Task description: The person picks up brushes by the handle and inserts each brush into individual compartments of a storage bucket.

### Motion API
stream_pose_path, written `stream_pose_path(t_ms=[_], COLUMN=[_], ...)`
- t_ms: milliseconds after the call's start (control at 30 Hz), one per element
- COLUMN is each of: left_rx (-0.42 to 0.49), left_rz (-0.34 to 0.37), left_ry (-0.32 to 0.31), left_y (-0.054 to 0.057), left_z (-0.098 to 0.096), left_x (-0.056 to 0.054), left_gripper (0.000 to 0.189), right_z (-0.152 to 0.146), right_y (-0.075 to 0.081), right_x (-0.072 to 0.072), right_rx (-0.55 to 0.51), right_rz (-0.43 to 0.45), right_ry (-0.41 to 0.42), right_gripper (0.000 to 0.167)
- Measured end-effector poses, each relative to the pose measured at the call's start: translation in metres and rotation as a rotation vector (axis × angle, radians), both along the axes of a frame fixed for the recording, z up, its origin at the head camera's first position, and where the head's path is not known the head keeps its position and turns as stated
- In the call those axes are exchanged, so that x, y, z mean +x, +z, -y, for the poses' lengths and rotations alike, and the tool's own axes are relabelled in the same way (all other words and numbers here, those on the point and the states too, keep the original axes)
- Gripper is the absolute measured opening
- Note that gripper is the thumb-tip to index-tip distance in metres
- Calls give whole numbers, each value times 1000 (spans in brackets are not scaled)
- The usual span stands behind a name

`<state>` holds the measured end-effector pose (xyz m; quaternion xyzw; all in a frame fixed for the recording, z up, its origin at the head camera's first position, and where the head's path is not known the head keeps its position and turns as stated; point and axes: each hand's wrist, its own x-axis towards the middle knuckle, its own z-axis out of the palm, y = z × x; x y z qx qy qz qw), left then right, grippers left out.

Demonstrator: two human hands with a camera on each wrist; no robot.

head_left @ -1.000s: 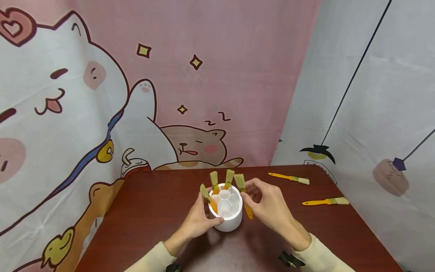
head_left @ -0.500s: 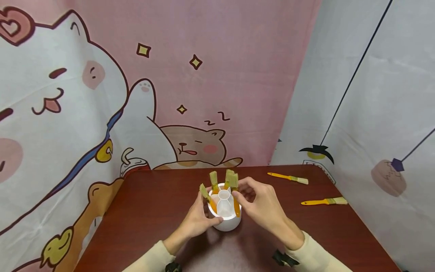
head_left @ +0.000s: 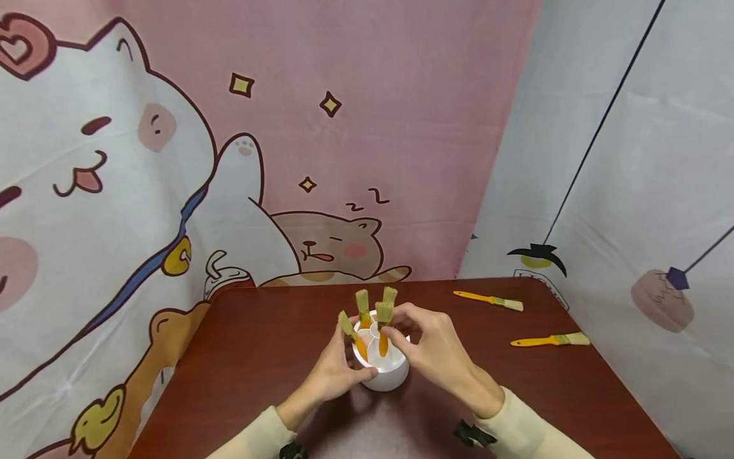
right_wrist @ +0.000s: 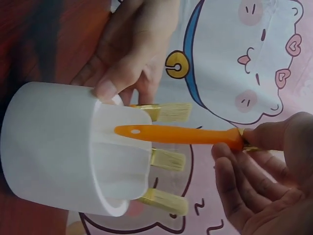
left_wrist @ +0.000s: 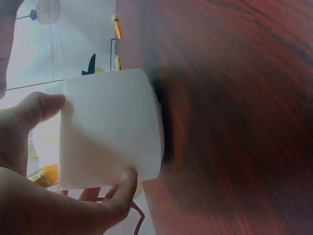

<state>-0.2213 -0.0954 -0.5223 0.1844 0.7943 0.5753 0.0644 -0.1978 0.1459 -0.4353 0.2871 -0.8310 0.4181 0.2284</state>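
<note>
A white round holder (head_left: pixel 385 381) with inner compartments stands on the table, my left hand (head_left: pixel 331 377) gripping its left side, thumb at the front rim. Three paintbrushes, bristles up, stand in it: a leaning left brush (head_left: pixel 346 325), a back-left brush (head_left: pixel 362 301) and a back brush (head_left: pixel 390 295). My right hand (head_left: pixel 440 347) pinches another paintbrush (right_wrist: pixel 181 135) near its ferrule, bristles up. In the right wrist view, its orange handle points into the holder's mouth, the tip overlapping a white inner wall. The left wrist view mostly shows the holder's smooth outer wall (left_wrist: pixel 107 127).
Two more paintbrushes lie on the dark red-brown table (head_left: pixel 258 344): a far one (head_left: pixel 490 300) at the back right and a nearer one (head_left: pixel 550 340) close to the right edge. A printed cartoon cloth (head_left: pixel 401 127) hangs behind the table.
My right hand has carried its paintbrush leftward, from outside the holder's right side to over its front compartment. The left hand keeps its grip, and the holder stays in place.
</note>
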Motion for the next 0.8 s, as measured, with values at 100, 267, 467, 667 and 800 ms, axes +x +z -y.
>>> stream_pose_path(t_ms=[100, 267, 467, 667, 800], left_rx=[4, -19, -39, -4, 19], left_rz=[4, 6, -6, 9, 19], left_ry=[-6, -1, 2, -18, -28], left_y=[1, 1, 1, 0, -1], left_z=[0, 1, 2, 2, 2], left_x=[0, -2, -3, -2, -1], left_gripper=[110, 111, 111, 111, 111], right_z=[0, -2, -5, -6, -6], right_y=[-4, -11, -19, -31, -41], right_x=[-4, -9, -14, -18, -18], right_rx=[18, 50, 82, 104, 123], right_rz=[-5, -31, -120, -198, -214], right_ry=[30, 76, 151, 238, 291], right_gripper=[26, 27, 28, 34, 37])
